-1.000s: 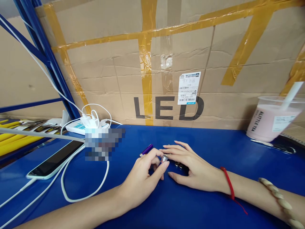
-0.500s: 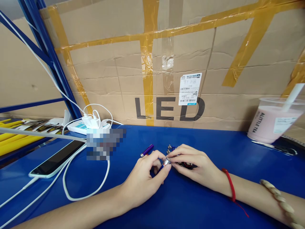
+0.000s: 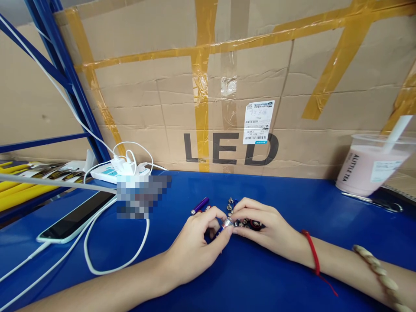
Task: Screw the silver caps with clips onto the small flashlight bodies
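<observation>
The left hand (image 3: 196,247) has its fingers curled around a small cylinder (image 3: 228,222), whose silver end shows between thumb and forefinger. The right hand (image 3: 276,225) brings its fingers nearly together at that end; whether they pinch it or something tiny, I can't quite tell. The cylinder looks light, stiff and slick, so its body just behind the silver end seems the surest hold. Loose metal parts (image 3: 230,203) lie just beyond the right fingertips, a purple tube (image 3: 199,206) beyond the left knuckles. The tabletop (image 3: 256,281) gives room on the near side of the fingers; the cardboard box (image 3: 146,112) walls the far side.
</observation>
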### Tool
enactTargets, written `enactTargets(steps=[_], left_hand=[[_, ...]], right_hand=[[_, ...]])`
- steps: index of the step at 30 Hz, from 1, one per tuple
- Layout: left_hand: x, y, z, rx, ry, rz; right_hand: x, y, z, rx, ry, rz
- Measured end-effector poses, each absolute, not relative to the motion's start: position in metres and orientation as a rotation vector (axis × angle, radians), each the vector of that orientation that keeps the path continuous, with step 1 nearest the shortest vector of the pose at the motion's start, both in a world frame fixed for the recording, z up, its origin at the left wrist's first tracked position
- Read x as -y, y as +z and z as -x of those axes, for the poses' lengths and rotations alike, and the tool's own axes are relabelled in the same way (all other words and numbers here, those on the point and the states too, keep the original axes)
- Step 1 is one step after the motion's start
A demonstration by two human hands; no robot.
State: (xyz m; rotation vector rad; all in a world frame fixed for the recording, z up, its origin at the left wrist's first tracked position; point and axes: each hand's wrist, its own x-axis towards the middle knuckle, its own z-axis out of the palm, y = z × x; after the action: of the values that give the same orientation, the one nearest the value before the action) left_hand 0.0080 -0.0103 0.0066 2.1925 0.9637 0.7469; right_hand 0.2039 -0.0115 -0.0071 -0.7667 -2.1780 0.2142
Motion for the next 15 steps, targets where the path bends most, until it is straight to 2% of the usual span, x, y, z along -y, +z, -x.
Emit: enactTargets(steps=[15], left_hand=[[0.0116,0.0101,-0.0084,-0.955,0.728,-2.193]], right_hand=[[0.01,-0.0068,-0.2023,2.233,0.178,0.752]])
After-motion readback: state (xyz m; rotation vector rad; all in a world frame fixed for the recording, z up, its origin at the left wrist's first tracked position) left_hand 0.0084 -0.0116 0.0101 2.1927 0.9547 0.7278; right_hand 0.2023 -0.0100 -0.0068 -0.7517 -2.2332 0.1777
